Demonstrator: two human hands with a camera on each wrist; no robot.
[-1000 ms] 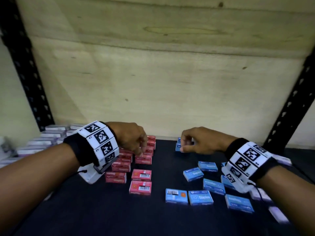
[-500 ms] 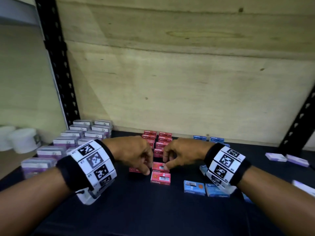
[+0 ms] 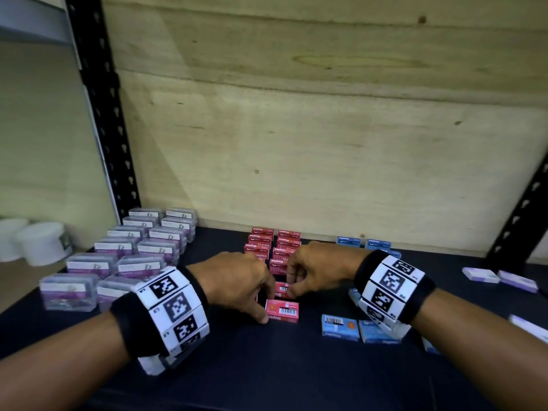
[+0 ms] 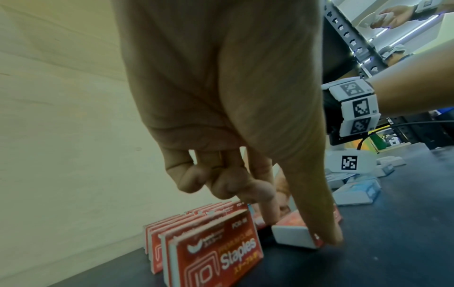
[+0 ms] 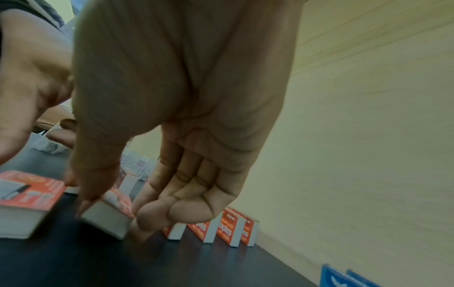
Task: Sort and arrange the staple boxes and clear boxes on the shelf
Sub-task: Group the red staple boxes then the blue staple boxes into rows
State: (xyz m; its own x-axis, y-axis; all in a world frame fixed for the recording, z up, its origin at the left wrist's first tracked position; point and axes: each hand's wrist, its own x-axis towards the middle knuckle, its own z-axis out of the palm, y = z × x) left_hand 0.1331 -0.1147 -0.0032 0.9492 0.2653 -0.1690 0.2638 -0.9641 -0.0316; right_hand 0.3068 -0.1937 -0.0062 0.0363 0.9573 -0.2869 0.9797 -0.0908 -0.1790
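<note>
The left hand (image 3: 237, 280) and right hand (image 3: 318, 266) each pinch a flat red staple box (image 3: 281, 311) in front of the red rows (image 3: 274, 247); small, stiff and dense, best gripped by its short edges.

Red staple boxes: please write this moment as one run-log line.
left hand: pinches flat red staple box | right hand: pinches second red box | red rows: upright

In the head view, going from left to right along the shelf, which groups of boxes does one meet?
clear boxes → red staple boxes → blue staple boxes → pale purple boxes
</note>
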